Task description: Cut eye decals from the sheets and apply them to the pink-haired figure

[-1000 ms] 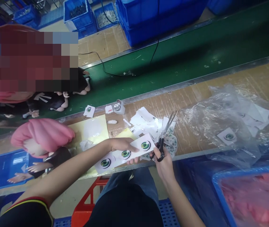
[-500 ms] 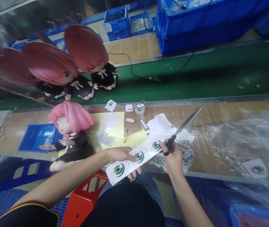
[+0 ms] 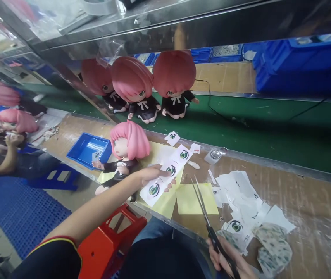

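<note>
My left hand is closed on a white paper strip printed with three green eyes, the thumb on its face and the fingers beneath. Lower right, my right hand grips black-handled scissors, whose slim blades point up and stand slightly apart. They are clear of the strip. Left of the strip sits a pink-haired doll in a black dress. Under the strip and beside the blades lie yellow sheets. Cut paper pieces, one with a green eye, lie near my right hand.
Pink-haired dolls kneel on the green belt. A blue tray and a small lidded jar stand on the bench. At far left are another person's hand and a doll. A red stool is below; a metal shelf overhangs.
The view has swung left. My left hand has carried the strip up and left, away from the scissors. My right hand has moved down and right, still gripping the scissors, their blades now slightly parted.
</note>
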`<state>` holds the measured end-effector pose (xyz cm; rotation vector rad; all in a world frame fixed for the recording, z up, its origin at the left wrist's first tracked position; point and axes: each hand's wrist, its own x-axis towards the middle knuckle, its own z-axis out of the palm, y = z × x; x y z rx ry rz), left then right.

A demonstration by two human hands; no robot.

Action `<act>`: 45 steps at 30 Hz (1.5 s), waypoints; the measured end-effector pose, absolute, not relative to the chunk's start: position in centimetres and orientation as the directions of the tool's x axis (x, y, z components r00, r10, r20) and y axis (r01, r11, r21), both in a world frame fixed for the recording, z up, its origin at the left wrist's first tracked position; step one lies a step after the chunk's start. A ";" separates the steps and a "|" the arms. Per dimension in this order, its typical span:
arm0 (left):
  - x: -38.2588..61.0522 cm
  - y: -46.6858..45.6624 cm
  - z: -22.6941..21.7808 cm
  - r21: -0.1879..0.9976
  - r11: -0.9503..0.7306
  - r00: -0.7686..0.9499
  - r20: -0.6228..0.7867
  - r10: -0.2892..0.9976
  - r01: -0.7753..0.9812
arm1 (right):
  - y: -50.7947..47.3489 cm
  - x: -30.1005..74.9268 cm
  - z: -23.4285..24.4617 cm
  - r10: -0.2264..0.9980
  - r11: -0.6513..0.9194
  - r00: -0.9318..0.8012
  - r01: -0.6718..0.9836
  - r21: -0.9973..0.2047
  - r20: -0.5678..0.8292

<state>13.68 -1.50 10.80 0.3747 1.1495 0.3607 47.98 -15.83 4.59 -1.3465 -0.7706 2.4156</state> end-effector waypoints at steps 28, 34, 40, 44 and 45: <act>9.7 9.8 8.5 0.472 0.839 0.629 -0.747 0.216 0.272 | -0.3 40.6 3.4 0.491 -0.699 -0.717 0.015 -0.715 -0.495; 9.1 11.8 7.3 0.478 0.804 0.659 -0.738 0.148 0.354 | 0.0 39.5 2.8 0.525 -0.692 -0.691 -0.006 -0.722 -0.497; 9.1 13.1 6.9 0.484 0.760 0.667 -0.740 0.090 0.434 | 1.1 39.1 2.0 0.538 -0.699 -0.677 -0.024 -0.715 -0.502; 8.8 14.0 6.5 0.490 0.733 0.667 -0.742 0.066 0.472 | 1.4 38.4 1.8 0.562 -0.698 -0.664 -0.060 -0.713 -0.494; 8.7 14.3 6.3 0.491 0.728 0.667 -0.743 0.062 0.478 | 1.3 38.1 1.7 0.571 -0.698 -0.656 -0.069 -0.713 -0.494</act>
